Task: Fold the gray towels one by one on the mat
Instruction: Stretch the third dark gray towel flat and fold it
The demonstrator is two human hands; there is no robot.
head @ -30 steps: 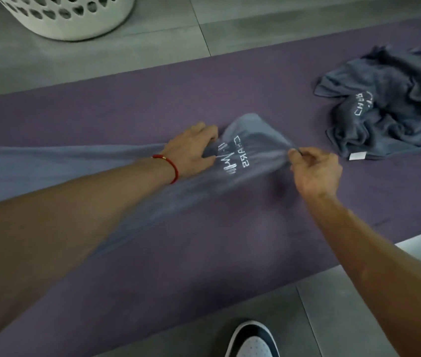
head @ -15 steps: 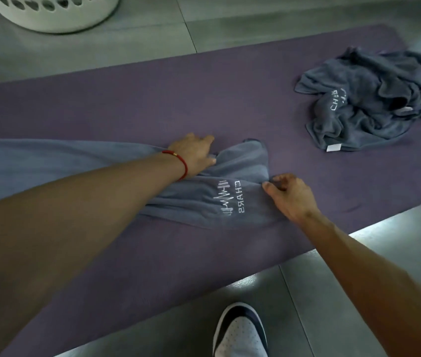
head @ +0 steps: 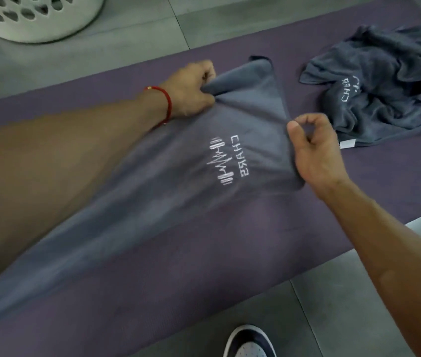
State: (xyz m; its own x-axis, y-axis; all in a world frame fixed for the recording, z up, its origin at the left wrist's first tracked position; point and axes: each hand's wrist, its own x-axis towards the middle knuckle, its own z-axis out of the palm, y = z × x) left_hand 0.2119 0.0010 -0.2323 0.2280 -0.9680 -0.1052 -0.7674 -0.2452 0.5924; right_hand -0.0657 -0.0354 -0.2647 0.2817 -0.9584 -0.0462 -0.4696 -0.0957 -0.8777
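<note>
Stretching between the left hand (head: pixel 191 91) and right hand (head: pixel 315 153), each grip pinching it, the gray towel (head: pixel 243 130) (white logo up) looks taut.

Basket (head: pixel 37 19) and shoe (head: pixel 249 342) edge-cropped.

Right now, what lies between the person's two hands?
In the head view, the end of the gray towel stretches between the left hand and right hand, both gripping it above the purple mat.
</note>
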